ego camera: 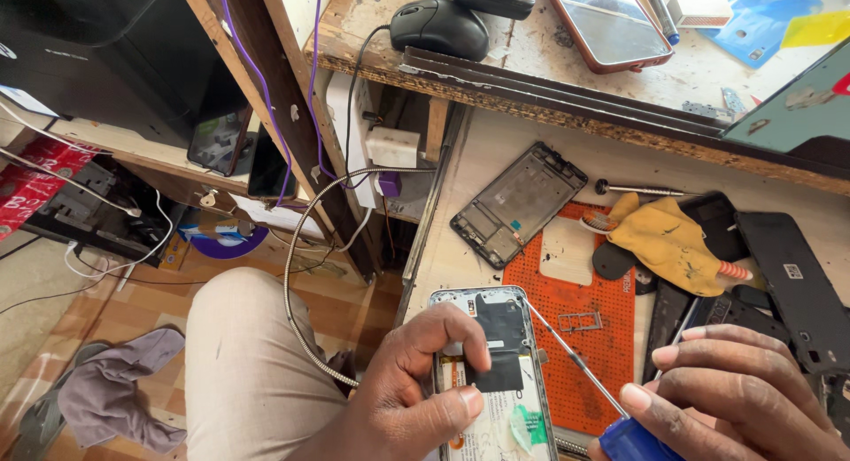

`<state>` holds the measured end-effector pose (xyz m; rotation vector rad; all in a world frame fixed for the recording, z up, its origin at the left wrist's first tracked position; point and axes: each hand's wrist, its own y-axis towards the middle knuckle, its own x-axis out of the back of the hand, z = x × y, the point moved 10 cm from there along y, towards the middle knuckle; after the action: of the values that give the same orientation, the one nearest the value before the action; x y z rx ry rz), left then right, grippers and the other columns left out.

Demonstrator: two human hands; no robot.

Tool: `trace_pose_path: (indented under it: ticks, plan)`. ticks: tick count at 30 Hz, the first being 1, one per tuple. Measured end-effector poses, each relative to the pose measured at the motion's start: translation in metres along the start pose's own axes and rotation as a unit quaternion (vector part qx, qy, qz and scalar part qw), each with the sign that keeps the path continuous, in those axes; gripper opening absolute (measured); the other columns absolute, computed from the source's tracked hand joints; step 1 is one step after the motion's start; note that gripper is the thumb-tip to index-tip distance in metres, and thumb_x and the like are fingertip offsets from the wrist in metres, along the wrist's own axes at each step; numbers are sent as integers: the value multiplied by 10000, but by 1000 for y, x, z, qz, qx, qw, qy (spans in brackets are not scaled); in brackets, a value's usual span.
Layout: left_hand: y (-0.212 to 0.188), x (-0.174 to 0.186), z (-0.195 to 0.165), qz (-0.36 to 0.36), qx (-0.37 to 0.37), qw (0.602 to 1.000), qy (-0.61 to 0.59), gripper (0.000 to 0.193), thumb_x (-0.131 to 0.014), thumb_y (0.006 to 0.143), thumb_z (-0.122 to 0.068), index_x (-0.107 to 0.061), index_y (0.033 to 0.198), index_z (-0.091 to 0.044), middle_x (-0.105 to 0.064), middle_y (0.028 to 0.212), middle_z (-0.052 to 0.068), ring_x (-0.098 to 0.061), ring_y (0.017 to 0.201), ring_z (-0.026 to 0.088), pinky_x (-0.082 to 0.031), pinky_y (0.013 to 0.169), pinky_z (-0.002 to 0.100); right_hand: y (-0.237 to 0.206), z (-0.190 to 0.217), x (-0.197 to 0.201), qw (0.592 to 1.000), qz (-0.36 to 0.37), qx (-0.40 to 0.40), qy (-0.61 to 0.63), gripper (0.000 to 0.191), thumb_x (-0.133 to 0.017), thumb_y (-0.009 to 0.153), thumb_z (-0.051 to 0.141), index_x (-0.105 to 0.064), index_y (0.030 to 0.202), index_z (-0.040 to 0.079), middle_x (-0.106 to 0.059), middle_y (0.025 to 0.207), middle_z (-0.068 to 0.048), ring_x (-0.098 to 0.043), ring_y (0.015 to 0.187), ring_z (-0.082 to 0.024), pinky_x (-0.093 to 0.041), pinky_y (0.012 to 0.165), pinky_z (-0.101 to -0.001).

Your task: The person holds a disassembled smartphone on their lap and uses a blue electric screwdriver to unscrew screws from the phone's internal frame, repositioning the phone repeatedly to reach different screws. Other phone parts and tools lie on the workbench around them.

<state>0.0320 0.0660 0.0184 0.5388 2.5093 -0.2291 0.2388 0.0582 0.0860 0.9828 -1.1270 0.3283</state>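
An opened phone with its back off lies at the near edge of the desk, showing black shielding and a battery. My left hand grips its left side, thumb and fingers pressing on the black cover. My right hand holds a blue-handled screwdriver, whose thin shaft slants up-left so the tip rests at the phone's upper right edge. The phone sits partly on an orange perforated mat.
A bare phone frame lies beyond the mat, with a yellow cloth, a second screwdriver and black phone parts to the right. On the upper shelf are a mouse and a phone. My knee is lower left.
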Motion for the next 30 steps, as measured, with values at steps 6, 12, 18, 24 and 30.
trace_pose_path:
  ticks: [6,12,18,24,30]
  plan:
    - [-2,-1,-4,0,-1,1000,6,948,-595,868,-88,-73,1658,-140,-532,1307,91,-556,1125,128,-464,978,325,8,2,10,999,-50,-8,12,493,-843,701,538,-708,1090,266,-652,988,69,-663,1096,-171,-545,1061,-456]
    - [11,-5,-12,16,-87,995,48,998,-577,942,-117,130,1645,-91,-479,1510,175,-490,1315,182,-345,1171,349,13,-7,17,995,-97,-25,1,638,-905,668,504,-601,1138,197,-653,940,-16,-696,1012,-240,-590,1008,-476]
    - [15,-6,0,37,-56,998,0,1077,-727,950,-204,28,1686,16,-508,1455,208,-518,1324,210,-402,1147,369,14,-29,10,989,-112,-87,49,675,-861,763,293,-540,1316,76,-686,1035,-98,-738,969,-258,-622,943,-395]
    - [12,-26,7,122,-11,990,71,1071,-812,938,-152,-103,1721,23,-496,1543,154,-486,1411,181,-381,1212,325,18,-48,-10,917,-72,-246,304,547,-741,859,242,-570,1352,80,-731,1041,-57,-765,951,-136,-619,814,-241]
    - [15,-25,15,127,22,989,71,1053,-783,902,-156,-132,1699,67,-527,1535,156,-505,1388,185,-392,1197,321,24,-50,-35,901,43,-308,303,547,-849,791,180,-700,1312,103,-743,909,-71,-716,724,-92,-555,566,-228]
